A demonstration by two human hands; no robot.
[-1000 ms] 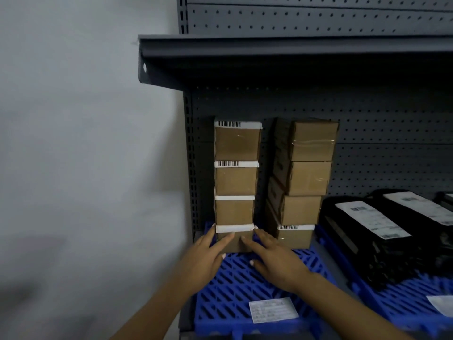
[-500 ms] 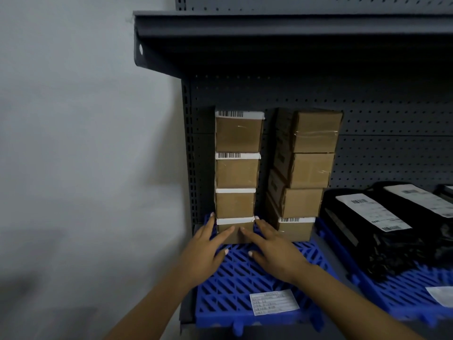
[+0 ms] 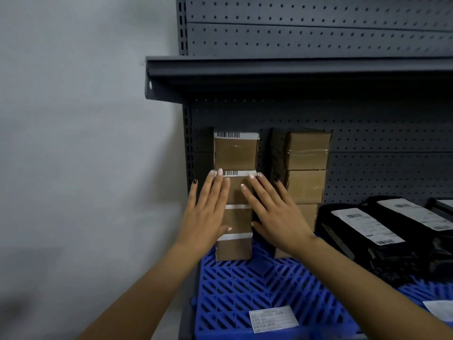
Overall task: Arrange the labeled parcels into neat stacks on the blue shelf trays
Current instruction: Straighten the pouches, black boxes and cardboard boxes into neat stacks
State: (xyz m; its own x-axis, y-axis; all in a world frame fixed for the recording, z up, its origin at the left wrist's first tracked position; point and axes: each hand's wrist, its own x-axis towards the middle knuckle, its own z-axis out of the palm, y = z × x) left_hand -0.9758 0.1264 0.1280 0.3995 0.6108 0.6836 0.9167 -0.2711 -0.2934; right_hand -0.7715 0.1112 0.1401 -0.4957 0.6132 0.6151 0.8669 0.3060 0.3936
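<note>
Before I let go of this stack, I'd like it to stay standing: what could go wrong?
1. The left stack is tall and narrow, four boxes high; your left hand and right hand only press its sides, so a lopsided push might tip it.
2. The right stack stands close; a toppling box could hit it.

The right hand [image 3: 277, 217] covers most of the right stack's [image 3: 305, 168] lower boxes. The tray label's [image 3: 273, 317] print is too blurred to read. The black bags [image 3: 392, 241] and a white sheet [image 3: 441, 311] run off the right edge.
</note>
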